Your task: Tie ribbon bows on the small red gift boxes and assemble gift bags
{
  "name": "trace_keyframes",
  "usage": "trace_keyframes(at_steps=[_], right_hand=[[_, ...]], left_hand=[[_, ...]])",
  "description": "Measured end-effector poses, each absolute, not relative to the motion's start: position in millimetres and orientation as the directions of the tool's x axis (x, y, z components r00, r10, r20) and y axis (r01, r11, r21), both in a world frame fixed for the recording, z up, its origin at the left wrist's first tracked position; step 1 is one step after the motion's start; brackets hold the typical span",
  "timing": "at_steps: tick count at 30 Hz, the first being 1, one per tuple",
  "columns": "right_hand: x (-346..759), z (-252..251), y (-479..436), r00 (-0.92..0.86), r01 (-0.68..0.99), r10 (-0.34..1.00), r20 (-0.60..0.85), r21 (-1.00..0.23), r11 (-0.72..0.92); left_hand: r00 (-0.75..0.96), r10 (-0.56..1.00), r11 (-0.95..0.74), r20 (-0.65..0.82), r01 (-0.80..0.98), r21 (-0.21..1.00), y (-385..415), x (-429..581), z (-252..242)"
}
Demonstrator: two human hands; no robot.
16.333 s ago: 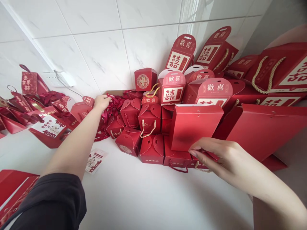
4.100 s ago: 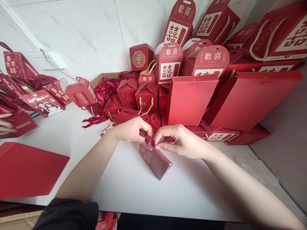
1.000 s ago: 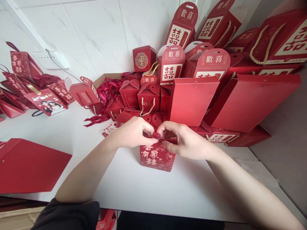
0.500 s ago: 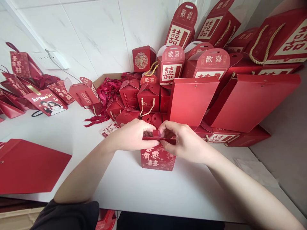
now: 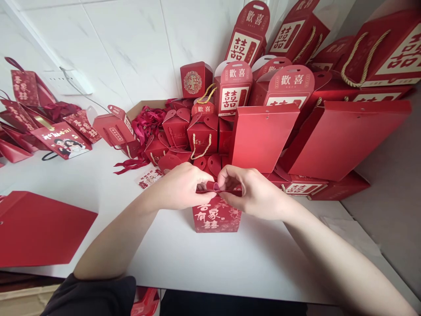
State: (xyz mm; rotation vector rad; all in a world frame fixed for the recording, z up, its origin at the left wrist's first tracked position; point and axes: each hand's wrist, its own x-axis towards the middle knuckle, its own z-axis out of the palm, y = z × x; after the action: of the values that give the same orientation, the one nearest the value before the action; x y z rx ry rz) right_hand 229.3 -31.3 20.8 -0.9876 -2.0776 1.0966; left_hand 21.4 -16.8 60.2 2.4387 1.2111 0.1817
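Note:
A small red gift box (image 5: 217,216) with pale lettering and flower print stands upright on the white table. At its top edge, a dark red ribbon (image 5: 212,186) forms a small loop between my two hands. My left hand (image 5: 184,186) comes from the left, thumb and fingers closed on the ribbon at the box's top. From the right, my right hand (image 5: 248,191) pinches the ribbon beside the loop, thumb below and index finger curled above. The fingertips partly hide the ribbon's ends and the top of the box.
Many red gift boxes (image 5: 204,138) with rope handles are stacked behind my hands. Two tall plain red boxes (image 5: 265,140) stand at the right. Loose ribbons (image 5: 149,125) fill a carton. A flat red bag (image 5: 46,228) lies left, by finished bags (image 5: 64,139) farther back.
The ribbon between my fingers has curled into a more open loop, and my fingertips have shifted slightly around it. The box stays in the same place.

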Motion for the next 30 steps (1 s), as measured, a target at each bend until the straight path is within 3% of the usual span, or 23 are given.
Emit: trace_keyframes(at_steps=[9,14,20,25,30], right_hand=[[239.5,25.7,-27.9,-0.649,0.271,0.748,0.143,-0.875,0.402],[244.9,35.5,-28.8,-0.645,0.265,0.699,0.309,-0.767,0.584],[238.5,28.2,-26.8,-0.667,0.257,0.675,0.316,-0.753,0.606],[235.3,21.5,-15.4,-0.550,0.105,0.792,0.266,-0.919,0.381],[234.8,11.6,-5.2,-0.496,-0.075,0.858,0.134,-0.991,0.112]], left_hand=[[0.686,0.713,-0.554,-0.144,0.677,0.484,-14.9,14.7,68.8],[0.593,0.796,-0.450,-0.122,0.714,0.536,-15.5,18.2,61.8],[0.510,0.855,-0.331,-0.089,0.670,0.665,-9.1,24.5,47.3],[0.550,0.831,-0.312,-0.087,0.589,0.745,-4.2,25.7,43.3],[0.550,0.831,-0.340,-0.081,0.619,0.709,-0.3,23.1,44.2]])
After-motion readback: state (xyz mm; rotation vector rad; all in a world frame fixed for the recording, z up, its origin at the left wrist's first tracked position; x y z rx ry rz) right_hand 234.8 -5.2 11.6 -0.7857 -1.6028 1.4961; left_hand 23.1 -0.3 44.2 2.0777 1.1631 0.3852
